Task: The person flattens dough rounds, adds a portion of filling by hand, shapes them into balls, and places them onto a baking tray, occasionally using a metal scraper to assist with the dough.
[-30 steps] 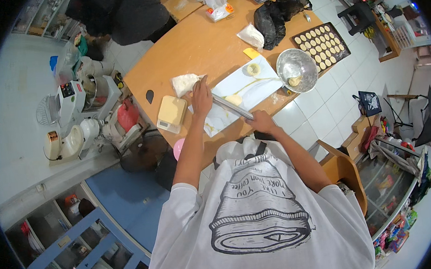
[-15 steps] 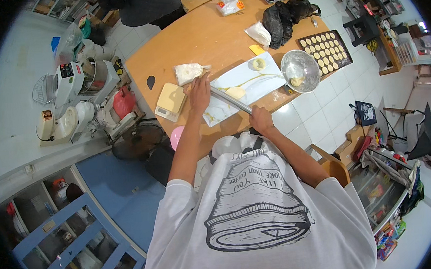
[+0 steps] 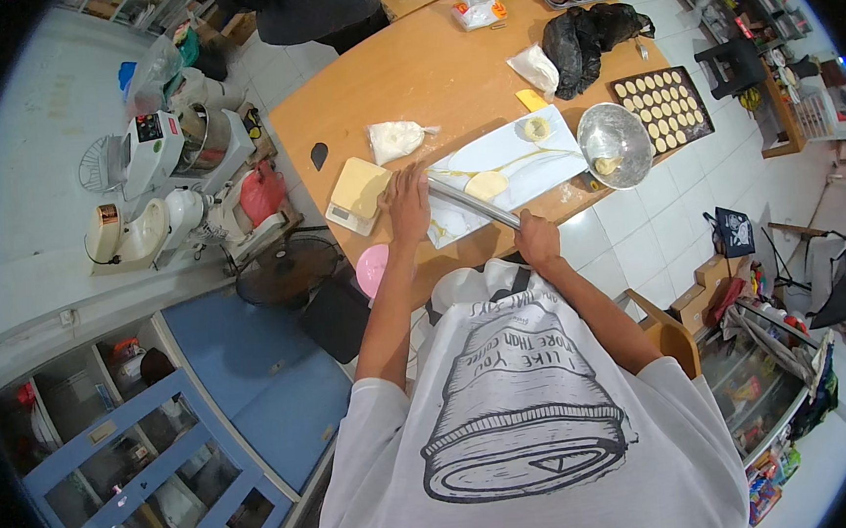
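A silvery metal rolling pin (image 3: pixel 478 205) lies slantwise over the near side of a white marble-patterned board (image 3: pixel 558 164). My left hand (image 3: pixel 407 201) is closed over its left end, beside a kitchen scale (image 3: pixel 356 192). My right hand (image 3: pixel 538 238) grips the right end, near the table edge. A flat, pale piece of dough (image 3: pixel 486 184) rests on the board just beyond the pin. Farther right on the board sits a round, ring-like piece (image 3: pixel 536 129). A steel bowl (image 3: pixel 620 132) with a lump of dough (image 3: pixel 608 166) stands at the board's right end.
A dark tray (image 3: pixel 704 128) of pale dough rounds is at the right. Flour-like bags (image 3: pixel 397 140), a black plastic bag (image 3: pixel 575 52) and a yellow scraper (image 3: pixel 531 99) lie on the table. Mixers (image 3: pixel 155 145) stand left. Another person in dark clothes (image 3: pixel 312 12) is across the table.
The whole view has shifted, so the table sits farther right and slightly lower. My left hand has slid a little left relative to the board. Both hands stay on the rolling pin.
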`<move>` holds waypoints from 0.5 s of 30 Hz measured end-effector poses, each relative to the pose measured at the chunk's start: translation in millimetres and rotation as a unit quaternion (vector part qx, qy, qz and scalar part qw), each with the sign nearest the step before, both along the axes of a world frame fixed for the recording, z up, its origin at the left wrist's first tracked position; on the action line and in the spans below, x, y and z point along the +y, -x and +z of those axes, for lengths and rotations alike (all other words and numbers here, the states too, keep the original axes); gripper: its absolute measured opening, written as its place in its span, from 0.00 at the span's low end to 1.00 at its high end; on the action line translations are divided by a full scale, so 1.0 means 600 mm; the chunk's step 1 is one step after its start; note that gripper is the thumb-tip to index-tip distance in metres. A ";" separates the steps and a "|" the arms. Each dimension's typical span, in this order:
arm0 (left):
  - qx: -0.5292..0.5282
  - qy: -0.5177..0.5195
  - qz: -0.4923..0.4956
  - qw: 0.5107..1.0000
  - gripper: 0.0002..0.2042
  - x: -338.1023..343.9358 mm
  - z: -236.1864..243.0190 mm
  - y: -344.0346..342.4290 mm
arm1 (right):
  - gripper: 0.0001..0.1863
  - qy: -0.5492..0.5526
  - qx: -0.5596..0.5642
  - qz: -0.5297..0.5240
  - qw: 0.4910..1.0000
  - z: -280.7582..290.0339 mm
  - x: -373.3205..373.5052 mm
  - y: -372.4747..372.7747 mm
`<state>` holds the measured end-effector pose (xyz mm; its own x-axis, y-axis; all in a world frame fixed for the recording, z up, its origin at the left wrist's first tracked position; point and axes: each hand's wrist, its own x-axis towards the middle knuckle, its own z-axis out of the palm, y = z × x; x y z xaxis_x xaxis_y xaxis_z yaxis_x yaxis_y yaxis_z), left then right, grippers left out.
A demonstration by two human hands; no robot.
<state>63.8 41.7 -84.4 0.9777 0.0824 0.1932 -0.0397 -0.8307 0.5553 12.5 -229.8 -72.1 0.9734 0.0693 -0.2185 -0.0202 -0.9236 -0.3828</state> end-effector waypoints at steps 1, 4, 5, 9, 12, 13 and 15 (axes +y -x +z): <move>0.003 -0.001 -0.001 1.000 0.19 0.000 0.003 0.003 | 0.11 -0.001 0.003 -0.001 1.000 0.003 -0.002 0.000; -0.014 0.033 0.014 0.999 0.19 -0.015 0.017 0.010 | 0.10 -0.090 0.025 0.074 0.993 0.007 -0.026 0.015; -0.045 0.080 0.014 0.996 0.19 -0.020 0.025 0.000 | 0.12 -0.140 0.042 0.057 0.988 0.009 -0.027 0.019; -0.068 0.177 -0.034 0.981 0.19 -0.069 0.069 -0.072 | 0.17 -0.201 0.076 -0.020 0.976 0.027 -0.022 0.012; -0.004 0.093 -0.025 0.995 0.17 -0.104 0.056 -0.112 | 0.17 -0.173 0.080 -0.019 0.982 0.006 -0.019 -0.006; 0.038 0.069 -0.026 0.997 0.16 -0.107 0.054 -0.111 | 0.17 -0.172 0.086 -0.041 0.981 0.001 -0.013 0.003; -0.015 0.060 -0.039 0.997 0.17 -0.098 0.014 -0.115 | 0.17 -0.172 0.106 -0.047 0.978 -0.018 -0.003 0.006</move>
<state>132.6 -16.9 -76.0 0.9758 0.0310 0.2164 -0.1199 -0.7521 0.6481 8.6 -231.5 -82.8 0.9146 0.0866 -0.3949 -0.2110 -0.7310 -0.6490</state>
